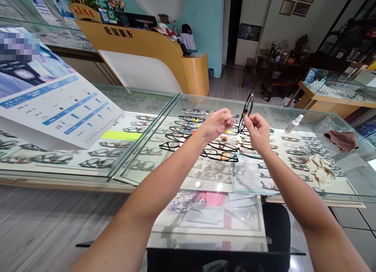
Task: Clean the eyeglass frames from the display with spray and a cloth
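Head view: running across the scene, biggest first, glass display counter (143, 136), prob. glazed to show stock below & give a work surface on top. Beyond, well apart, curved cash desk (141, 33). At left, folded placard (58, 107), prob. angled for easy reading. Under the near edge, pulled-out drawer (260, 215) w/ clear plastic bags (188, 201) & papers, prob. open for quick reach.

On the glass top, below both hands, rows of loose eyeglasses (221, 156), mostly dark-rimmed, some w/ orange tags; prob. laid out in rows to keep each one visible. Farther right, brown cloth (342, 141), beige cloth (321, 170).

Right hand (258, 131): raised over the counter, thumb & fingers pinching one pair of black-rimmed glasses (246, 113) near its middle; prob. gripped there to keep lenses free of fingers. Left hand (219, 123): raised just beside, fingers curled, tips drawn together; can't tell if anything thin btwn them.

Also on the top, to the right, small spray bottle (294, 124).

Held pair: above the rows, nearer R hand. Long axis close to upright, top end leaning a bit right; one rim up, other down. Can't tell which way lens fronts face.
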Tool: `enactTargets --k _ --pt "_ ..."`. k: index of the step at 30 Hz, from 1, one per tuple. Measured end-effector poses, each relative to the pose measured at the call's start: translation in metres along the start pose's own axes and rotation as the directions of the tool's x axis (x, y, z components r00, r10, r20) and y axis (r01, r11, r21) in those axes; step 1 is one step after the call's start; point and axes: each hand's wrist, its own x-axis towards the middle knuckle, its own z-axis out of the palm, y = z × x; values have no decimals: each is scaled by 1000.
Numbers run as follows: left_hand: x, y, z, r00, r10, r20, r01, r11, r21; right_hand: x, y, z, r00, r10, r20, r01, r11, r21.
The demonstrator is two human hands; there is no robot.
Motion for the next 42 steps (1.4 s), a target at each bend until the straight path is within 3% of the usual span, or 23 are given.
enactTargets --k 8,16,29,42 --pt "0 0 2 999 25 -46 -23 999 39 -1 -3 2 1000 8 17 -9 998 60" --pt "0 0 3 998 61 -5 -61 998 31 -2 -2 3 998 44 35 -47 996 76" --pt "-1 7 17 994 -53 -93 47 997 -65 -4 -5 4 996 48 69 -53 996 73" --pt "-2 7 18 992 -63 -111 57 996 -62 -5 -5 4 996 45 76 -49 998 49"
